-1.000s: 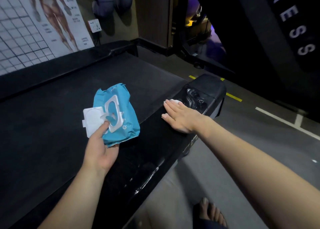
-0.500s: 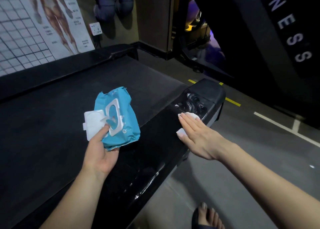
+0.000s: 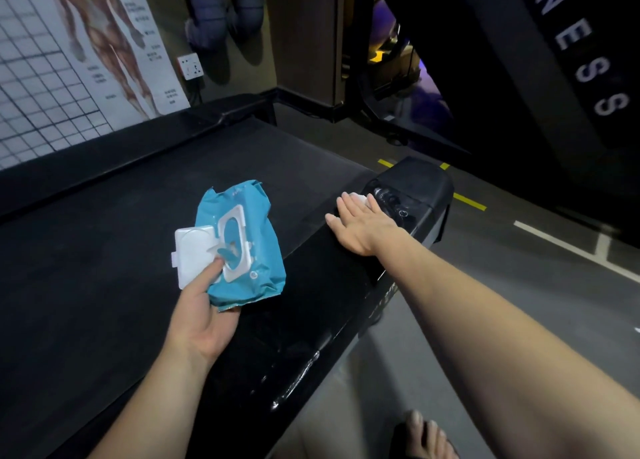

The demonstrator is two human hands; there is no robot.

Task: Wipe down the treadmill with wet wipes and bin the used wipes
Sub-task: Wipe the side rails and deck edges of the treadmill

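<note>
Right grip has slid toward 11 o'clock, flat on the wet wipe; left grip clamps the wipe pack.

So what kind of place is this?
Most likely a gym. There's a wide black rubber treadmill belt, a white wall poster of leg muscles, and big white letters "NESS" on a dark slanted panel, probably the end of "fitness".

Left hand palm up, thumb clamping, right hand flat, arm outstretched
</note>
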